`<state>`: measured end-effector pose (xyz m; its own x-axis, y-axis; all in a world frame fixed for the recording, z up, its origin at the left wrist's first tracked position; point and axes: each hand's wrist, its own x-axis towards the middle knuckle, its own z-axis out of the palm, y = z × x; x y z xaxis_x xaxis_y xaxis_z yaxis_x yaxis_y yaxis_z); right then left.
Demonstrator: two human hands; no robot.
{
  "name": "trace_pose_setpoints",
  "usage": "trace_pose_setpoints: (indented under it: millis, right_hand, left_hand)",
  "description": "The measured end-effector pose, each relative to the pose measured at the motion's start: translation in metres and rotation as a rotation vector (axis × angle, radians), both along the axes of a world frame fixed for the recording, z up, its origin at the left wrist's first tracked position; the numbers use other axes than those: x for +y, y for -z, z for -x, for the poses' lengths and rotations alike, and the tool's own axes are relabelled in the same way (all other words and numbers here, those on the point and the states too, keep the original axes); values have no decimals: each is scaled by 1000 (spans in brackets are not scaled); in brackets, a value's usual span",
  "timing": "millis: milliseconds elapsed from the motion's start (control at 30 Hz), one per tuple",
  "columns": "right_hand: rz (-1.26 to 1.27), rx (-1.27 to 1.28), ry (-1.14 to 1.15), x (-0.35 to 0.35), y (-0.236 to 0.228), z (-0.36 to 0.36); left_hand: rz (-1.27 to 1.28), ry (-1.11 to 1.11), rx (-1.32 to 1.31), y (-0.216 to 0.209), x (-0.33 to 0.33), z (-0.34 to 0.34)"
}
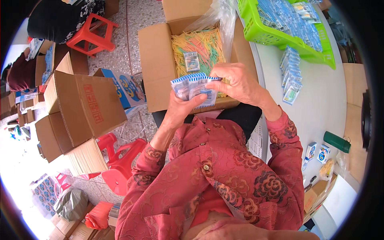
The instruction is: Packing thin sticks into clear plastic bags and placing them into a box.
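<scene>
A: Hands?
B: Left hand [181,111] grips a fan of clear, blue-edged packets [196,87]; right hand [239,85] pinches their right corner.
A: In the way?
B: Crumpled plastic liner [226,25] beyond right hand. Packets partly hide thin pastel sticks [203,45] in open cardboard carton [157,66] past both hands.
A: Sides?
B: Right of right hand: smooth pale worktop [320,94], green perforated basket [272,37]. Left of left hand: brown box [90,102].

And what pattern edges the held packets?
The packets have blue-and-white striped edges; head view.

Red framed characters on a brown carton [78,108], large print on a blue box [126,89], print on held packets [196,86] too tiny to read
</scene>
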<state>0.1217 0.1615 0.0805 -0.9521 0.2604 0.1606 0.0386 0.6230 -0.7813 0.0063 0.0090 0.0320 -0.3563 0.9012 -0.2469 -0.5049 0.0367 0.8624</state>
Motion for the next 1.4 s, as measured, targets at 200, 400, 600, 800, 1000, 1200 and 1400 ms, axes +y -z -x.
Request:
trace_pose_setpoints:
  millis: [200,400,600,800,1000,1200,1400]
  right_hand:
    - [-18,44,-77,0,-2,1]
    - [45,50,-110,-6,-10,3]
    - [21,195,66,-19,-18,-3]
    - [-345,227,-27,-29,-7,-2]
    - [-456,306,-99,-30,4,14]
    - [-504,178,-169,-19,10,41]
    - [-390,172,-135,-16,5,56]
  left_hand:
    - [3,13,21,-8,-5,2]
    - [24,17,147,3,-9,2]
    - [72,-73,136,12,-12,4]
    - [29,-177,152,13,-9,-1]
    - [-36,-291,171,20,-7,8]
    - [-49,-325,186,23,-4,26]
    - [-70,-309,217,19,2,39]
